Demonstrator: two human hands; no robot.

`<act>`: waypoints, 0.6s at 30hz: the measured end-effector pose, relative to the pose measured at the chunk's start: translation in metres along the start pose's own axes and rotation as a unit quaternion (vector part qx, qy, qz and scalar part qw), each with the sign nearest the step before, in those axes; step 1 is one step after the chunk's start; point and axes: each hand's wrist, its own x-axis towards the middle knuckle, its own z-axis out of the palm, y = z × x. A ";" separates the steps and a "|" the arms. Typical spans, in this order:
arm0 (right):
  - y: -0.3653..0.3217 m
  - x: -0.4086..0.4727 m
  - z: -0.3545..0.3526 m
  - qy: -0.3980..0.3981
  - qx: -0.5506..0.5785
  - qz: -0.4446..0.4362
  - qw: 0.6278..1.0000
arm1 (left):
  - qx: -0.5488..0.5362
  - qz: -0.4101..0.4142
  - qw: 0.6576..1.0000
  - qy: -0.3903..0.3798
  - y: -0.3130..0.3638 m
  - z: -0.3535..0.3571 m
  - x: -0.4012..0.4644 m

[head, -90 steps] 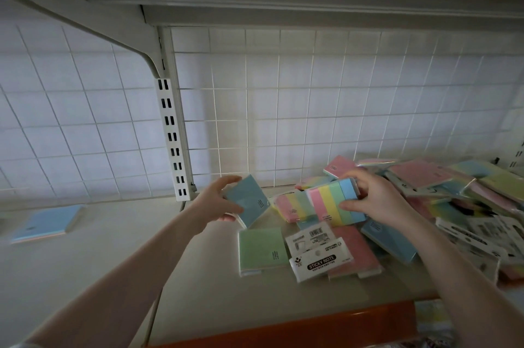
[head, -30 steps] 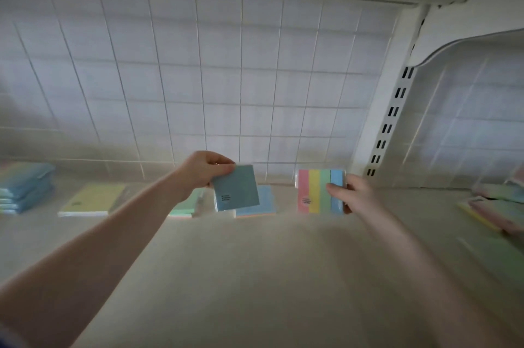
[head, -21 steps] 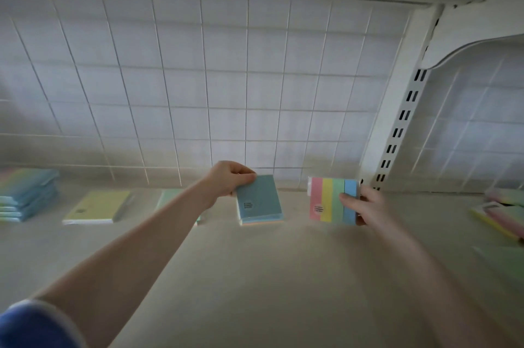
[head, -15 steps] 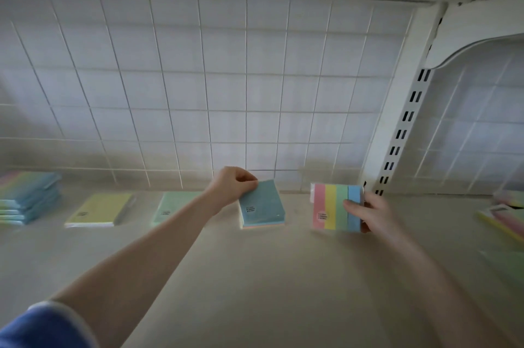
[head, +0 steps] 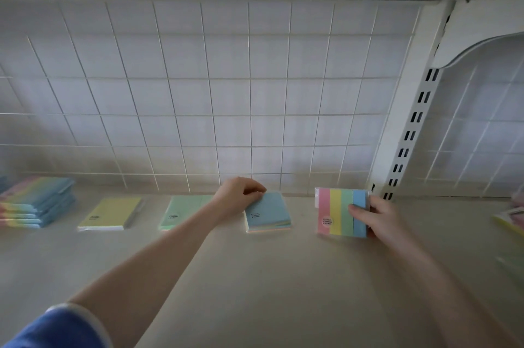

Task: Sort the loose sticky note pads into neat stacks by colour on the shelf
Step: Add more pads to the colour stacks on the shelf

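A blue sleeve cuff [head: 56,328] is showing at the near left edge. The beige laminate shelf [head: 269,291] is running back to a white wire grid panel [head: 226,92], with a white slotted upright [head: 408,135] standing to the right.

Along the back of the shelf, left to right: a stack of rainbow-striped pads [head: 37,203], a flat yellow square pad [head: 110,213], a flat green square pad [head: 181,210] partly hidden by the left forearm, each apart from the next. Blurred pastel pads [head: 513,220] are lying at the far right.

The left hand [head: 235,197] is pinching the back corner of a blue square sticky pad [head: 268,211], which is lying on the shelf. The right hand [head: 377,214] is gripping a four-striped pink-yellow-green-blue pad [head: 337,213] by its right edge, thumb across the blue stripe; contact with the shelf unclear.
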 end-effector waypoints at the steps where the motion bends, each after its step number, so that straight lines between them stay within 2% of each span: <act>1: 0.000 0.000 0.000 0.001 -0.002 -0.001 1.000 | 0.009 0.004 1.000 -0.002 0.000 0.001 -0.001; 7: 0.000 -0.001 0.000 0.000 0.014 0.007 1.000 | 0.060 0.018 0.998 0.006 0.004 0.004 -0.004; 18: -0.003 -0.006 0.001 -0.015 0.004 -0.004 1.000 | 0.041 0.012 0.999 0.026 0.006 0.012 -0.010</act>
